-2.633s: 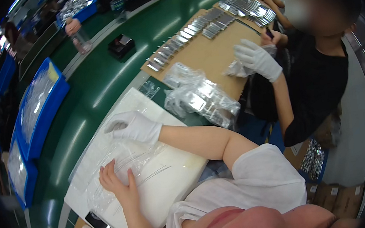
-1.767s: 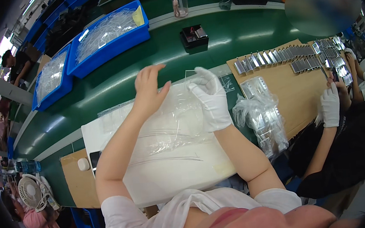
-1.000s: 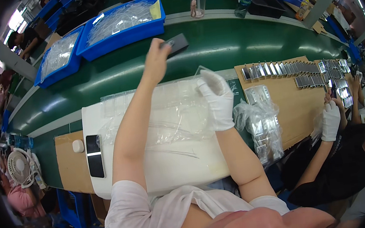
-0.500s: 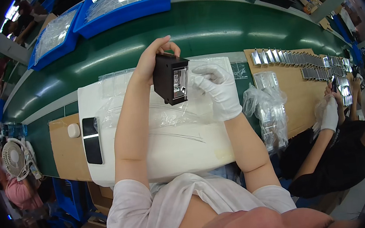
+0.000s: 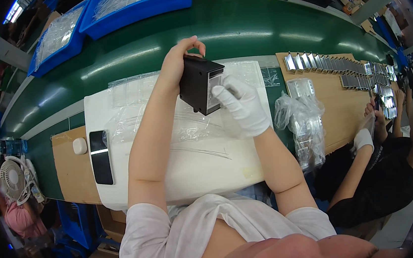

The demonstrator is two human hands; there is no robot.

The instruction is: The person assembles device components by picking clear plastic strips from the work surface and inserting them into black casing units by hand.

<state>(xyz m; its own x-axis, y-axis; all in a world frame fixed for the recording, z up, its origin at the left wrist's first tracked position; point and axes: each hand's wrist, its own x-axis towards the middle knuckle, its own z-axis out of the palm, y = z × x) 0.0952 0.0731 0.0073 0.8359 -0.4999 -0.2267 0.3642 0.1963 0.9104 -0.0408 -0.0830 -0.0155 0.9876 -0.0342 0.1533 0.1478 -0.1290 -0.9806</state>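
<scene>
My bare left hand (image 5: 176,62) grips a black rectangular box (image 5: 199,82) by its back and upper edge, holding it above the white padded work surface (image 5: 206,176). The box's right face has a framed window (image 5: 215,86) with a clear, shiny inside. My right hand (image 5: 245,106), in a white glove, is at this window, its fingers bent and drawn together there. Whatever lies between those fingertips is hidden. Under the box, clear plastic film (image 5: 187,131) lies crumpled on the white surface.
Blue trays (image 5: 141,16) of clear plastic pieces stand at the far left. A phone (image 5: 101,158) and a small white case (image 5: 80,146) lie left. On the right are bagged parts (image 5: 308,129) and cardboard (image 5: 334,111) with rows of metal pieces (image 5: 327,63). A co-worker's gloved hand (image 5: 363,139) is beyond.
The black box has shifted slightly right and turned, showing more of its black side. My right hand has moved left and down, bringing its fingers to the window.
</scene>
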